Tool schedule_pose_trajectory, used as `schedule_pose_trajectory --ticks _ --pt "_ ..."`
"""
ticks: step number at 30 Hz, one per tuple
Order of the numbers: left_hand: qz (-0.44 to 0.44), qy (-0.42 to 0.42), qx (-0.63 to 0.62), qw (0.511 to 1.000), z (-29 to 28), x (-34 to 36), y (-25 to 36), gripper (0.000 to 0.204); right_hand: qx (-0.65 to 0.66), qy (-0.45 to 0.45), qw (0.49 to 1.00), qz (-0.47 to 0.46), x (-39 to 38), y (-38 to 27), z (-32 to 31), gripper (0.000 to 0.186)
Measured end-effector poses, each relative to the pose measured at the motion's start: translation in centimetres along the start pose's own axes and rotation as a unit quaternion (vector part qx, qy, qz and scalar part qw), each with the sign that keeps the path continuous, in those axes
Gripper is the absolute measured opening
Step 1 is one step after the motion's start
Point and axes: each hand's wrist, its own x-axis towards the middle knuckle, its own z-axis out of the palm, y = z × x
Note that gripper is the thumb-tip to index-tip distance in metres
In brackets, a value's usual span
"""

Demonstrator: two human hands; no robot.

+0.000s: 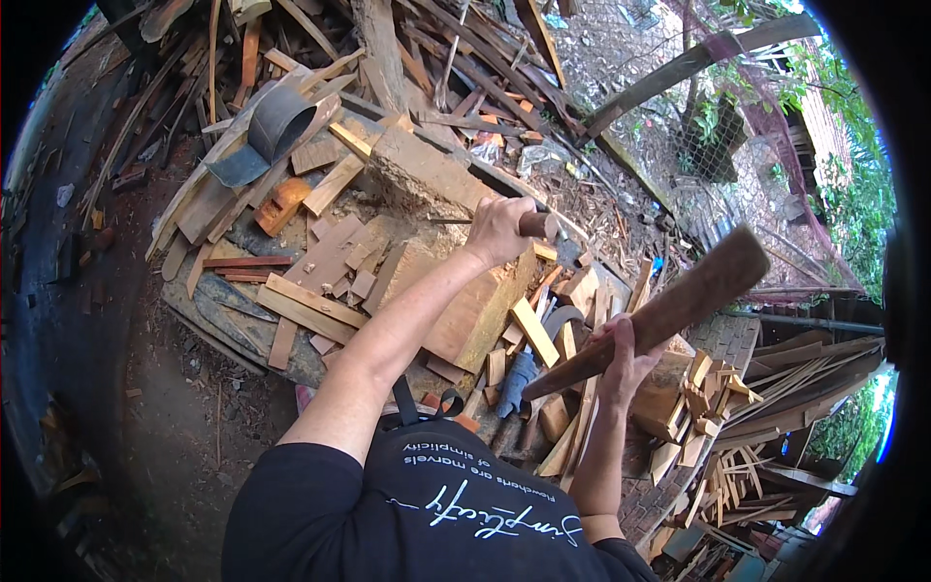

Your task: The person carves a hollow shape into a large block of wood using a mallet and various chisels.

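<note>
My left hand (497, 231) grips the round wooden handle (540, 225) of a chisel, whose thin metal blade (448, 220) points left into a rough, chipped hollow in a large pale wood block (456, 315). My right hand (626, 357) is closed on a long, dark, flat-sided wooden mallet (694, 286), raised at a slant to the right of the block. A blue cloth-wrapped handle (517, 383) of a tool with a dark curved blade lies below, among offcuts.
The block sits on a cluttered bench (199, 306) with an orange wooden piece (283, 206), a curved dark sheet (274, 136) and loose slats. Scrap wood piles (465, 63) stand behind and at right (737, 480). Wire mesh (659, 107) and a leaning plank (640, 97) are beyond.
</note>
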Motion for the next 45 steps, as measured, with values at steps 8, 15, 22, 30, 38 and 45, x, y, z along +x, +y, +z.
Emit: schedule_pose_trajectory --ticks 8,15,22,30,38,45 --pt "0.117 0.065 -0.060 0.989 -2.4 0.3 2.0 0.017 -0.001 -0.065 0.995 0.074 -2.4 0.7 -0.3 0.050" --pt "0.099 0.079 -0.095 0.987 -2.4 -0.2 0.0 0.022 -0.041 -0.080 0.994 0.067 -2.4 -1.5 1.3 0.053" --pt "0.095 0.056 -0.124 0.986 -2.8 0.9 0.2 0.022 -0.053 -0.079 0.984 -0.152 -2.2 -1.5 0.9 0.026" --pt "0.086 0.071 -0.116 0.987 -3.0 0.6 -0.6 0.022 -0.084 -0.090 0.992 0.029 -2.3 -1.8 2.7 0.049" --pt "0.049 0.037 -0.070 0.996 -2.0 0.7 -1.6 0.018 -0.314 -0.212 0.925 -0.012 -0.9 2.8 0.5 0.050" --pt "0.067 0.042 -0.032 0.996 -1.3 0.3 -1.0 0.019 -0.002 -0.060 0.995 -0.074 -1.2 2.0 0.1 0.057"
